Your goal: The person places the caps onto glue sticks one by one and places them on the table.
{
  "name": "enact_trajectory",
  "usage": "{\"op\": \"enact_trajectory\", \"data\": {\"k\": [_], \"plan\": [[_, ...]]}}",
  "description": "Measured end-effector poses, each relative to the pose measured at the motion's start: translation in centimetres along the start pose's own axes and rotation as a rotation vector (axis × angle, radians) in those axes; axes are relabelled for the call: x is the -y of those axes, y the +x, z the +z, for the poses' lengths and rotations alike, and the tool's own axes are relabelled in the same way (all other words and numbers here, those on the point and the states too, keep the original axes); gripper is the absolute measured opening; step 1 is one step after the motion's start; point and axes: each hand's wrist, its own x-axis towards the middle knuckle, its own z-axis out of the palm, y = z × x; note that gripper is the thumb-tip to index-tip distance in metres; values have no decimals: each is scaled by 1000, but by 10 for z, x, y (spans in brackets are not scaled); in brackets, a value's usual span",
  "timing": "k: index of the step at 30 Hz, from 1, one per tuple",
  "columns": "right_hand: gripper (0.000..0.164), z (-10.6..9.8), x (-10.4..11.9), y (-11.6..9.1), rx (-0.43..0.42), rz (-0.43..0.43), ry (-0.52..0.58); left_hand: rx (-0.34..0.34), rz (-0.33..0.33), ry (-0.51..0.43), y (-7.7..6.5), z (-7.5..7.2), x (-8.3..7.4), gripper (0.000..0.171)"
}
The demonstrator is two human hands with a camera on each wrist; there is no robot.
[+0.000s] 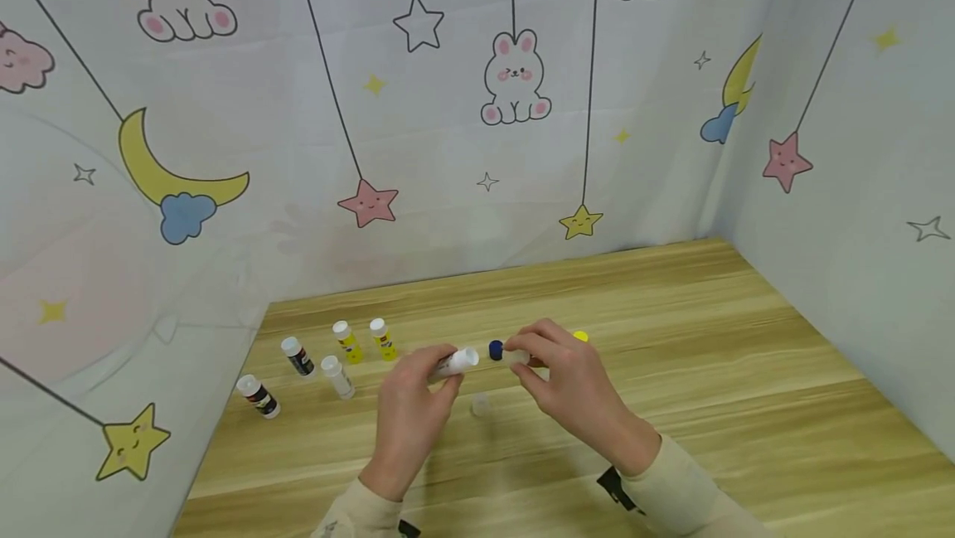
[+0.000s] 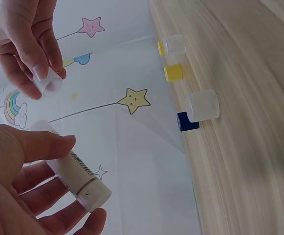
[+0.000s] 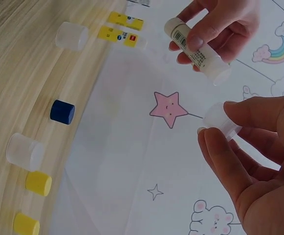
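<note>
My left hand [image 1: 414, 393] grips a white glue stick [image 1: 453, 364] with dark print on its side, held tilted above the table. Its bare white end points toward my right hand [image 1: 574, 372], which pinches a translucent white cap [image 3: 220, 120] between thumb and fingers. Cap and glue stick are apart, with a small gap between them. On the table below stand a dark blue cap [image 1: 496, 350] and another translucent cap [image 1: 480, 404]. Yellow caps [image 3: 38, 182] and one more translucent cap [image 3: 25, 152] show in the right wrist view; in the head view my right hand mostly hides these.
To the left stand two glue sticks with yellow labels [image 1: 346, 343] [image 1: 384, 340], two with dark labels [image 1: 298, 357] [image 1: 257, 397] and a white one [image 1: 338, 377]. White printed cloth [image 1: 462, 148] walls the back and sides of the wooden table [image 1: 671, 298].
</note>
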Motion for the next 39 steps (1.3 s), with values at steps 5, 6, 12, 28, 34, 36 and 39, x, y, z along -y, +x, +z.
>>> {"op": "enact_trajectory", "data": {"k": [5, 6, 12, 28, 34, 36, 39], "plan": [[27, 1, 0, 1, -1, -10, -8, 5, 10, 8, 0, 4, -1, 31], [27, 1, 0, 1, 0, -11, -9, 5, 12, 10, 1, 4, -2, 31], [27, 3, 1, 2, 3, -22, 0, 10, 30, 17, 0, 7, -2, 32], [29, 9, 3, 3, 18, -5, 55, 36, 62, 38, -1, 13, -5, 31], [28, 10, 3, 4, 18, -13, 61, 36, 70, 43, -1, 14, -5, 32], [28, 10, 3, 4, 19, -14, 57, 39, 69, 43, -1, 14, -5, 32], [27, 11, 3, 4, 20, -15, 59, 41, 68, 40, -1, 14, -6, 32]]}}
